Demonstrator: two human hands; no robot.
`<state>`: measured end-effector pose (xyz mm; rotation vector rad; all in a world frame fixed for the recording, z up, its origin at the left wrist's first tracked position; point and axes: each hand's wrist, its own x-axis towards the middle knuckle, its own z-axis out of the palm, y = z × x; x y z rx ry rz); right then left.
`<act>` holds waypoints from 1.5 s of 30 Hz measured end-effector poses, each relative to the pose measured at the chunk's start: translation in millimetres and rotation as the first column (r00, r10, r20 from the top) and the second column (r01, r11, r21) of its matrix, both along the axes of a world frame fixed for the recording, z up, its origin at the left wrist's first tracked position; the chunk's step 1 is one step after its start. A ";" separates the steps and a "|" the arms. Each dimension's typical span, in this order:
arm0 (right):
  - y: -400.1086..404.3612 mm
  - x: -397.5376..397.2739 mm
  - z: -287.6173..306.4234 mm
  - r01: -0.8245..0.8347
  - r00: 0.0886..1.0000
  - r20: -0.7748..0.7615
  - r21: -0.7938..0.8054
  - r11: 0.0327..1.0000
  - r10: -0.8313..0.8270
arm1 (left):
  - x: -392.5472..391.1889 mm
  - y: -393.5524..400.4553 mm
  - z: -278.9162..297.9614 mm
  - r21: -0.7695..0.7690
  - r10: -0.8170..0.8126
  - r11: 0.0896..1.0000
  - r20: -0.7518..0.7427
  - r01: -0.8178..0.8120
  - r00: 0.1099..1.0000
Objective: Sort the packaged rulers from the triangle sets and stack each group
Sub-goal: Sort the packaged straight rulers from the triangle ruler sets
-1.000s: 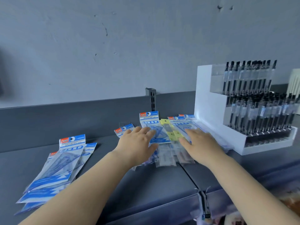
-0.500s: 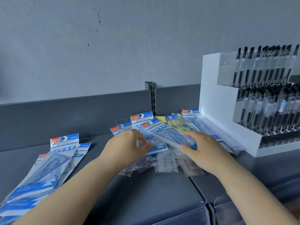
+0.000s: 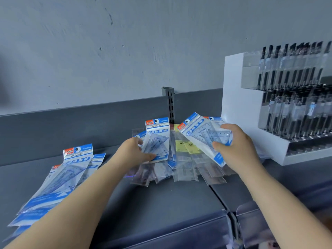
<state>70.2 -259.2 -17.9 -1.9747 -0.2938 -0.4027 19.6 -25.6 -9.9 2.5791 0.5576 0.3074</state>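
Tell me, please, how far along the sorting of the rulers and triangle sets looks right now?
Partly done. A stack of triangle sets already lies at the left. The right hand holds a lifted triangle set, and the left hand grips another triangle set. The mixed pile of clear ruler packs remains unsorted.

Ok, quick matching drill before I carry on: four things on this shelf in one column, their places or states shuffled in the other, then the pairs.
1. right hand
2. left hand
3. pen rack
4. stack of triangle sets

A. far left of the shelf
B. holds a triangle pack lifted off the pile
C. far right, against the wall
D. grips a triangle pack on the middle pile

Pairs: 1-B, 2-D, 3-C, 4-A
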 end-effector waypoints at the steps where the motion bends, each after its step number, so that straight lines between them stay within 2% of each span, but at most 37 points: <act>1: 0.7 -1.2 1.3 -0.014 1.000 -0.023 0.077 0.997 0.015 | -0.9 1.8 1.3 -0.054 0.020 0.998 -0.009 -0.021 1.000; 5: 1.5 -5.4 9.3 -0.074 0.974 -0.159 0.446 0.892 0.160 | -5.2 7.5 4.2 -0.296 0.060 0.954 0.012 -0.054 0.998; 8: 4.3 -11.5 14.5 -0.087 0.948 -0.212 0.542 0.836 0.236 | -13.5 10.9 9.5 -0.498 0.059 0.867 0.096 -0.003 0.994; 11: 15.2 -23.4 20.6 -0.140 0.900 -0.227 0.656 0.741 0.372 | -29.5 10.1 20.4 -0.682 0.109 0.729 0.204 0.061 0.973; 13: 26.7 -32.9 24.6 -0.162 0.856 -0.225 0.738 0.655 0.465 | -41.7 12.2 28.1 -0.720 0.166 0.688 0.282 0.094 0.945; 17: 61.5 -56.1 28.1 -0.198 0.782 -0.197 0.820 0.536 0.591 | -83.4 34.3 37.2 -0.724 0.272 0.677 0.412 0.131 0.870; 20: 94.3 -79.6 27.9 -0.245 0.680 -0.176 0.861 0.446 0.712 | -123.5 57.2 34.6 -0.725 0.337 0.676 0.463 0.132 0.820; 23: 125.2 -103.7 27.2 -0.274 0.631 -0.162 0.869 0.413 0.759 | -155.3 76.6 26.1 -0.709 0.367 0.693 0.502 0.130 0.783; 27: 159.2 -130.8 25.7 -0.381 0.648 -0.125 0.800 0.463 0.751 | -178.5 97.4 8.8 -0.662 0.357 0.746 0.489 0.073 0.796; 30: 183.2 -145.0 28.3 -0.391 0.671 -0.115 0.785 0.481 0.733 | -187.8 112.9 -4.4 -0.522 0.362 0.848 0.446 -0.090 0.818; 31: 190.6 -147.8 28.2 -0.408 0.683 -0.136 0.744 0.529 0.718 | -190.8 118.6 -6.6 -0.464 0.362 0.876 0.449 -0.132 0.817; 32: 196.9 -149.5 27.2 -0.442 0.695 -0.179 0.658 0.610 0.697 | -193.4 123.8 -7.4 -0.418 0.350 0.896 0.460 -0.149 0.816; 34: 203.2 -153.6 24.5 -0.518 0.738 -0.265 0.366 0.773 0.620 | -196.7 130.3 -7.3 -0.348 0.288 0.929 0.463 -0.127 0.838; 36: 199.9 -156.5 20.9 -0.495 0.839 -0.226 0.062 0.867 0.495 | -196.6 131.3 -6.4 -0.255 0.196 0.963 0.444 -0.086 0.874; 37: 195.1 -156.5 18.5 -0.460 0.877 -0.176 -0.038 0.887 0.447 | -195.4 130.1 -6.0 -0.200 0.150 0.978 0.437 -0.067 0.887; 41: 171.2 -155.0 15.2 -0.417 0.909 -0.075 -0.149 0.897 0.410 | -184.0 113.6 -2.1 -0.004 0.000 1.000 0.349 0.002 0.937; 45: 138.5 -136.1 13.6 -0.270 0.957 0.030 -0.280 0.921 0.289 | -162.9 81.1 0.4 0.102 -0.111 0.991 0.215 0.091 0.970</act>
